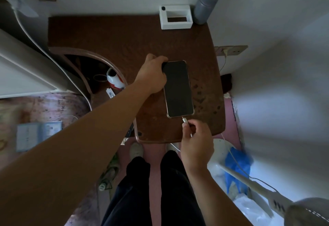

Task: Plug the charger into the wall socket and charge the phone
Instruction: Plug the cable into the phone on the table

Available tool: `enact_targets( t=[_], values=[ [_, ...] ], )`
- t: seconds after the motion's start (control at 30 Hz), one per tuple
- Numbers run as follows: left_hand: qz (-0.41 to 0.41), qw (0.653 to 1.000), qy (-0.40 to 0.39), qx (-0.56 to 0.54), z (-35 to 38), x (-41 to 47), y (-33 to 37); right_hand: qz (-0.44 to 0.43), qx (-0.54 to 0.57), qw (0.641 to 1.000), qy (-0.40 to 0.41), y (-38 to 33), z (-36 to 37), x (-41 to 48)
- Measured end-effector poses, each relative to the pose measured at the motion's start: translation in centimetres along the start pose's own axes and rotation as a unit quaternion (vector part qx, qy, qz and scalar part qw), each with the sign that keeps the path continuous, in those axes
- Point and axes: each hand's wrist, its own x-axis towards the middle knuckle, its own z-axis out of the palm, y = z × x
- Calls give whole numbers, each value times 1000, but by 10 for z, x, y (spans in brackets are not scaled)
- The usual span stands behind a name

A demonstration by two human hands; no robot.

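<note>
A phone point(178, 88) with a dark screen lies flat on the brown table point(115, 37). My left hand point(153, 73) grips its far left corner and holds it down. My right hand point(196, 143) pinches the white cable connector point(185, 120) just below the phone's near edge, its tip close to the charging port, apart from it by a small gap. The white cable point(231, 152) trails off the table's near right corner toward the wall. A white plug point(225, 52) sits in the wall socket plate point(231, 49) to the right of the table.
A white open-fronted box point(176, 23) and a grey cylindrical bottle point(205, 4) stand at the table's far right. A lower shelf on the left holds a white and red cup point(114, 79). A fan stand point(249, 183) and blue bag point(237, 163) crowd the floor at right.
</note>
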Motion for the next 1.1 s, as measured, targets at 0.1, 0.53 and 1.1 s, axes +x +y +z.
enact_targets(
  t=[0.1, 0.53, 1.1],
  values=[
    [3, 1000, 4, 5, -1, 0, 0, -1, 4, 1000, -2, -2, 2, 0],
    [5, 1000, 20, 14, 0, 2, 0, 2, 19, 1000, -1, -9, 6, -1],
    [26, 999, 10, 37, -2, 12, -3, -9, 27, 999, -27, -10, 7, 5]
  ],
)
